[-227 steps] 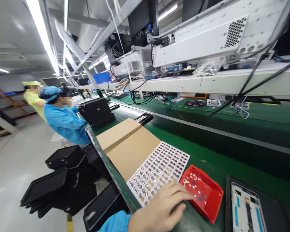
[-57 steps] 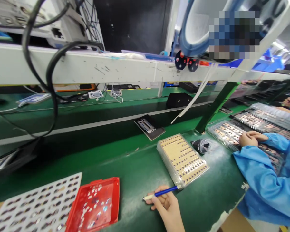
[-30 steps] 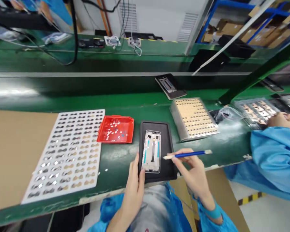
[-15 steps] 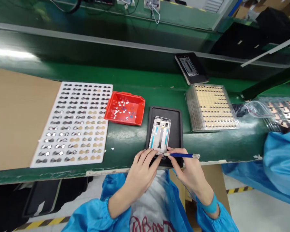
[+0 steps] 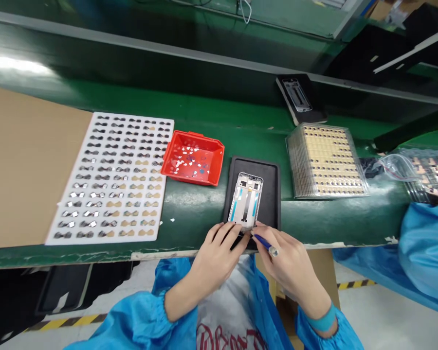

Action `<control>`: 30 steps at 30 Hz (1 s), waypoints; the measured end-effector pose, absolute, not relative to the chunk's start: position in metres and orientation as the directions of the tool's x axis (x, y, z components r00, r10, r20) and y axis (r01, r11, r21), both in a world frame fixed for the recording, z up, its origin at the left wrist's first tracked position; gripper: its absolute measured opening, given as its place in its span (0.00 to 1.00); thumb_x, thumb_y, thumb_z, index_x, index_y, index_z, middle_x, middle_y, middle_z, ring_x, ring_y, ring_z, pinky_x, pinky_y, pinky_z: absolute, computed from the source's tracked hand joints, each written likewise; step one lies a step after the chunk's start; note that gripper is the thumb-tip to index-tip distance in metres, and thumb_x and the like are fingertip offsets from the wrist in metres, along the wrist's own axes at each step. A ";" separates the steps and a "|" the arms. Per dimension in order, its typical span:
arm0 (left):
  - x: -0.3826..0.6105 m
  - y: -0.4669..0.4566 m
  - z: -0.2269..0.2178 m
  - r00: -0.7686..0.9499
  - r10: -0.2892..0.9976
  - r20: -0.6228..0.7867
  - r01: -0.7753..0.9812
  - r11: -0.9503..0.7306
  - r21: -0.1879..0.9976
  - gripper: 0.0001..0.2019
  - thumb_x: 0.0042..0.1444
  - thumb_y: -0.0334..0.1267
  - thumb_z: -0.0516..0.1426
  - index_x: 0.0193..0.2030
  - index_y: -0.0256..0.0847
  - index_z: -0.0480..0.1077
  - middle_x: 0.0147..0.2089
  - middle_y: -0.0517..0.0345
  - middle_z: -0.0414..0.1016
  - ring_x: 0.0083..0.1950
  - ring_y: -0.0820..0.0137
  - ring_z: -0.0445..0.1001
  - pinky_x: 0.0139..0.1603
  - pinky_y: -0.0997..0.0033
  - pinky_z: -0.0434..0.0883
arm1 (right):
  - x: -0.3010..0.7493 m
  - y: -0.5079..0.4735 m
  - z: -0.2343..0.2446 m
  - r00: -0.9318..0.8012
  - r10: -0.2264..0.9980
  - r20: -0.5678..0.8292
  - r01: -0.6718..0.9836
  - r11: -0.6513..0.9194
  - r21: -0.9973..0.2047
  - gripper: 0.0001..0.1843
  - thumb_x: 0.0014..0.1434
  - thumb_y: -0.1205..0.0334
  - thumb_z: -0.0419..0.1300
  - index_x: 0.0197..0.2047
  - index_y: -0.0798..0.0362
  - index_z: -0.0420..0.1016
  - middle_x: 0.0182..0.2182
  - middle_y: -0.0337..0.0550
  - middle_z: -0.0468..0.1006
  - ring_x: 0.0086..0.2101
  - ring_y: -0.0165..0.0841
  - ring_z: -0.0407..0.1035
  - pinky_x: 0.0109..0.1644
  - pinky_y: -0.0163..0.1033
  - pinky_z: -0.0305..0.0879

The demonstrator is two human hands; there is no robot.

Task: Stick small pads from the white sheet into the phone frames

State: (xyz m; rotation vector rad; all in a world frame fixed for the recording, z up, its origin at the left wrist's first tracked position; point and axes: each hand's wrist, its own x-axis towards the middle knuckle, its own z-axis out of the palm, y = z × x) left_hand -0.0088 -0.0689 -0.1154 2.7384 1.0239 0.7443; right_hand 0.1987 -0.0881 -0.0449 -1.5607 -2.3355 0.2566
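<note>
Green desk (image 5: 204,121) on an assembly line, darker lane running along its far side. Phone frame (image 5: 248,199) lies flat in black tray (image 5: 272,194) at the desk's near edge, long axis near-far, far end leaning slightly right. Left hand (image 5: 219,248) palm down, fingers loosely spread on the frame's near end, gripping nothing. Right hand (image 5: 288,257) pinches blue pen (image 5: 264,243), tip aimed left at that same end. Red bin (image 5: 193,158) sits just left of the tray

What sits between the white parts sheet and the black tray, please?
A red bin of small loose pieces, beside the black tray, in the head view.
</note>
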 end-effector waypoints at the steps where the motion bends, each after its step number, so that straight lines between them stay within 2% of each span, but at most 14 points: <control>1: -0.010 -0.068 -0.115 0.659 0.634 0.405 0.576 -0.771 0.269 0.20 0.69 0.31 0.56 0.66 0.40 0.76 0.61 0.43 0.79 0.63 0.56 0.72 0.66 0.56 0.68 | 0.199 -0.087 -0.044 -0.366 0.918 0.155 0.860 0.397 -0.322 0.18 0.73 0.76 0.51 0.56 0.50 0.77 0.45 0.51 0.89 0.45 0.43 0.86 0.45 0.42 0.82; 5: -0.012 -0.060 -0.111 0.706 0.574 0.416 0.545 -0.814 0.199 0.16 0.72 0.33 0.56 0.62 0.38 0.77 0.58 0.45 0.80 0.60 0.57 0.73 0.63 0.58 0.68 | 0.200 -0.084 -0.039 -0.382 0.915 0.129 0.863 0.403 -0.305 0.15 0.75 0.73 0.52 0.54 0.50 0.77 0.45 0.52 0.89 0.41 0.45 0.86 0.40 0.43 0.81; 7: -0.013 -0.055 -0.108 0.739 0.547 0.395 0.531 -0.832 0.160 0.15 0.73 0.34 0.57 0.62 0.37 0.76 0.57 0.46 0.80 0.59 0.58 0.73 0.62 0.59 0.68 | 0.200 -0.082 -0.039 -0.343 0.934 0.104 0.867 0.357 -0.349 0.13 0.76 0.71 0.53 0.53 0.49 0.77 0.44 0.51 0.89 0.38 0.44 0.86 0.40 0.43 0.81; 10: -0.013 -0.049 -0.104 0.786 0.513 0.344 0.497 -0.856 0.143 0.16 0.72 0.37 0.60 0.63 0.36 0.75 0.57 0.46 0.79 0.58 0.57 0.73 0.61 0.59 0.67 | 0.200 -0.083 -0.045 -0.166 0.979 0.115 0.798 0.202 -0.567 0.09 0.77 0.66 0.56 0.51 0.47 0.77 0.44 0.48 0.89 0.40 0.41 0.87 0.42 0.41 0.83; 13: -0.013 -0.046 -0.101 0.807 0.510 0.298 0.477 -0.860 0.180 0.17 0.69 0.37 0.62 0.63 0.39 0.75 0.57 0.47 0.79 0.58 0.58 0.73 0.59 0.60 0.67 | 0.198 -0.088 -0.057 0.189 0.972 0.139 0.575 0.005 -0.818 0.03 0.77 0.61 0.61 0.51 0.47 0.74 0.44 0.47 0.89 0.43 0.41 0.87 0.46 0.42 0.86; 15: -0.014 -0.045 -0.100 0.796 0.525 0.302 0.477 -0.851 0.220 0.18 0.68 0.37 0.62 0.63 0.40 0.75 0.57 0.48 0.79 0.58 0.58 0.73 0.59 0.60 0.68 | 0.194 -0.095 -0.066 0.374 0.917 0.136 0.451 -0.052 -0.891 0.05 0.76 0.59 0.64 0.51 0.48 0.72 0.44 0.48 0.89 0.45 0.42 0.87 0.48 0.44 0.87; 18: -0.016 -0.045 -0.103 0.776 0.534 0.335 0.482 -0.845 0.232 0.19 0.70 0.38 0.60 0.65 0.41 0.75 0.57 0.49 0.80 0.58 0.58 0.73 0.58 0.60 0.68 | 0.187 -0.104 -0.081 0.479 0.856 0.194 0.423 -0.032 -0.905 0.07 0.75 0.58 0.65 0.50 0.48 0.72 0.45 0.50 0.88 0.48 0.45 0.87 0.50 0.48 0.87; 22: -0.012 -0.044 -0.110 0.785 0.507 0.356 0.493 -0.859 0.138 0.17 0.73 0.36 0.59 0.65 0.42 0.75 0.56 0.51 0.81 0.57 0.61 0.75 0.57 0.62 0.69 | 0.185 -0.099 -0.098 0.494 0.818 0.294 0.447 0.051 -0.893 0.07 0.75 0.58 0.66 0.49 0.49 0.71 0.44 0.51 0.88 0.48 0.46 0.87 0.48 0.48 0.86; 25: -0.002 -0.042 -0.110 0.796 0.497 0.345 0.503 -0.861 0.080 0.16 0.76 0.38 0.56 0.66 0.41 0.75 0.59 0.50 0.81 0.59 0.62 0.75 0.59 0.62 0.70 | 0.191 -0.083 -0.096 0.522 0.784 0.335 0.462 0.070 -0.884 0.14 0.70 0.52 0.71 0.47 0.50 0.73 0.41 0.49 0.89 0.41 0.46 0.88 0.40 0.44 0.86; 28: 0.008 -0.040 -0.106 0.764 0.539 0.355 0.554 -0.830 0.065 0.17 0.78 0.37 0.53 0.68 0.42 0.74 0.62 0.50 0.79 0.61 0.63 0.75 0.62 0.62 0.71 | 0.194 -0.068 -0.074 0.573 0.750 0.330 0.490 0.009 -0.872 0.23 0.63 0.42 0.76 0.42 0.50 0.75 0.35 0.47 0.88 0.31 0.45 0.86 0.33 0.45 0.84; 30: 0.004 -0.040 -0.104 0.721 0.571 0.392 0.584 -0.806 0.100 0.18 0.78 0.35 0.53 0.69 0.45 0.74 0.64 0.51 0.79 0.65 0.63 0.74 0.68 0.61 0.69 | 0.190 -0.060 -0.054 0.569 0.761 0.311 0.507 -0.028 -0.861 0.23 0.62 0.40 0.77 0.41 0.49 0.77 0.35 0.48 0.87 0.32 0.47 0.85 0.35 0.49 0.84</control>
